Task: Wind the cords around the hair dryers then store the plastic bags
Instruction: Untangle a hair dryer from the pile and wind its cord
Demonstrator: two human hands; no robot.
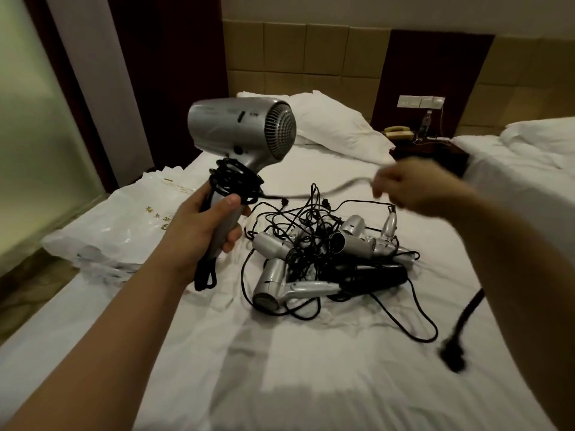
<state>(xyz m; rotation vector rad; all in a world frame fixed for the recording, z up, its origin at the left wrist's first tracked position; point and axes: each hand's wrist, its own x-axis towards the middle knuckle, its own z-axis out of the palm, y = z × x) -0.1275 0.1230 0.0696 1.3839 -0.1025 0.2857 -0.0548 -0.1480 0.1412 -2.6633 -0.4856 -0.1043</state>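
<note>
Right, left hand [199, 225] grips the handle of a silver plastic hair dryer [241, 132] held above the white bed [280, 368], black cord [236, 181] coiled round the handle. Right hand [413, 188] blurred, probably pinching the cord's free run. Crinkled white plastic bags [124, 219] lie left of it.

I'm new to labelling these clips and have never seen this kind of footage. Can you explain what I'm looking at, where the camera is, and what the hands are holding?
There is no machine here: a person wears one camera on the head, looking forward and down, so both arms reach in from below. The left hand grips the handle of a silver hair dryer, with black cord already coiled around it. The right hand, blurred by motion, seems to hold that cord stretched out. On the white bed lies a tangled pile of hair dryers with loose cords. Crumpled plastic bags lie at the bed's left side.
</note>
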